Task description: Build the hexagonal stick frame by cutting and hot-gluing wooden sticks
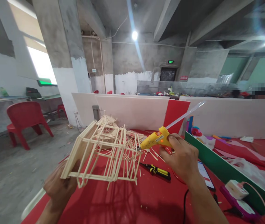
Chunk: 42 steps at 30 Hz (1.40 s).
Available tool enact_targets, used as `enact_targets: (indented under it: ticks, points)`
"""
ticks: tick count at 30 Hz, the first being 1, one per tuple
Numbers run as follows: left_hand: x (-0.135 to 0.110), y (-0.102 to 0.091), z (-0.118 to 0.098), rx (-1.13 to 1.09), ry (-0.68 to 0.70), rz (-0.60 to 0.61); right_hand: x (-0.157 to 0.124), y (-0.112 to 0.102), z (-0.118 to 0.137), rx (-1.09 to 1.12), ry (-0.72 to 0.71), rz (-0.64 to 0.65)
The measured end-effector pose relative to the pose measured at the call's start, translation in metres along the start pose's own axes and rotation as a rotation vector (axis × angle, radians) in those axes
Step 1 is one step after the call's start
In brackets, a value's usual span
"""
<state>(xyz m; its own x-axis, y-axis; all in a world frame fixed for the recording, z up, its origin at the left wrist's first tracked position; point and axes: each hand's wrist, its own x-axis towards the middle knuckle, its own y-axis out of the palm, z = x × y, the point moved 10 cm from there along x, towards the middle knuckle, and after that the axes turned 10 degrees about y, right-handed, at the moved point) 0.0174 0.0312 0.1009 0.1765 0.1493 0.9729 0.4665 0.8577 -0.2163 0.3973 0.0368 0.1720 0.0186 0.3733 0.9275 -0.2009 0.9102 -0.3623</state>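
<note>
A model frame of thin wooden sticks (pixel 113 146) is held up above the red tabletop, tilted, by my left hand (pixel 61 183), whose fingers are closed round its flat side and partly hidden behind it. In my right hand (pixel 182 155) is a yellow hot glue gun (pixel 154 138) with a small orange light lit. A long clear glue stick (pixel 185 115) juts from its back. The gun's nozzle is at the right side of the frame; I cannot tell whether it touches a stick.
Black and yellow pliers (pixel 157 171) lie below the gun. Loose sticks (pixel 153 154) and another stick model (pixel 105 121) with a pointed top stand behind. To the right are a green divider (pixel 227 169), a phone (pixel 205 175) and a power strip (pixel 241 207). A white board (pixel 132 110) edges the back.
</note>
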Motion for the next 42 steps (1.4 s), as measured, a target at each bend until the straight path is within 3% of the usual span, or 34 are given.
enact_targets:
  ticks: [3,6,12,24,30,36,42]
  points:
    - [0.002,-0.003,-0.018,0.107,0.186,-0.037,-0.001,0.001,0.0,0.011,0.001,0.005]
    - [0.003,-0.003,-0.025,0.122,0.237,-0.043,-0.001,0.002,0.0,0.018,-0.004,0.011]
    - [0.0,-0.001,-0.017,0.111,0.157,-0.001,-0.002,0.004,-0.002,0.025,0.005,0.017]
    - [0.0,0.003,-0.017,0.1,0.172,0.01,-0.004,0.007,-0.004,0.037,0.001,0.032]
    - [-0.001,0.002,-0.016,0.089,0.174,-0.039,-0.004,0.006,-0.001,0.047,-0.003,0.033]
    - [-0.004,0.006,-0.009,0.08,0.104,0.023,-0.004,0.004,0.002,0.04,-0.006,0.019]
    - [-0.003,0.005,-0.011,0.092,0.126,0.025,-0.007,0.004,-0.001,0.038,-0.013,0.02]
